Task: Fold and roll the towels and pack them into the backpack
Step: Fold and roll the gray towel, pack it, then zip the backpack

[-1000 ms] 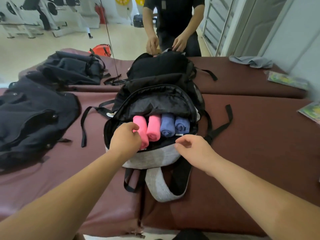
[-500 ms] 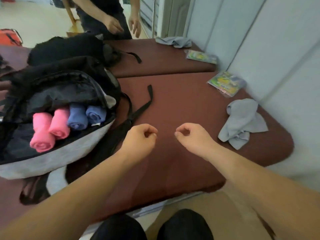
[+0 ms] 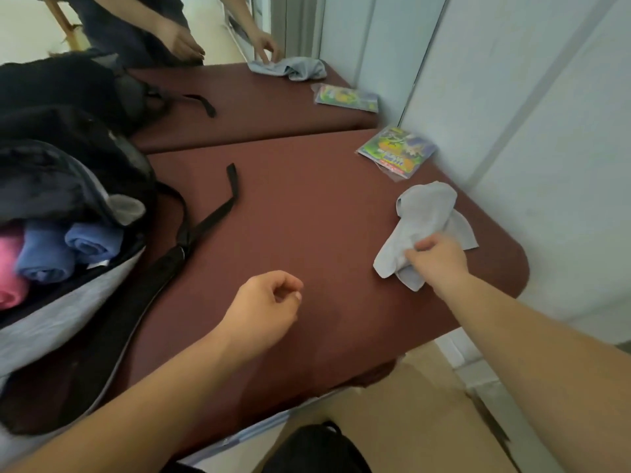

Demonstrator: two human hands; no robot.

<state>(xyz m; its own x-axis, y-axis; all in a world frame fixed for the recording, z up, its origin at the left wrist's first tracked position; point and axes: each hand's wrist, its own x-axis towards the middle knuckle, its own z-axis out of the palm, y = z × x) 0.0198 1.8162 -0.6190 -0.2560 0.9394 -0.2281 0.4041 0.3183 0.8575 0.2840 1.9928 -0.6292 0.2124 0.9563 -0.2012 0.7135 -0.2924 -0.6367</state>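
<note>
Head view: right hand (image 3: 440,261) is now gripping the grey towel (image 3: 426,213), fingers curling round its near end; the towel is lying crumpled at the right side of the padded table (image 3: 307,216), just near of a printed packet (image 3: 396,151). Half a second ago that hand was hanging empty mid-table and the towel was lying untouched, so the reach is done and the pick-up is starting. Left hand (image 3: 266,308) is hovering mid-table, fingers loosely curling, holding nothing. Backpack (image 3: 68,319) is sitting open at the left with rolled towels (image 3: 92,240), blue and pink, filling its mouth. For the task: this towel is probably coming next for folding and rolling, likely needing dragging toward the middle first.
</note>
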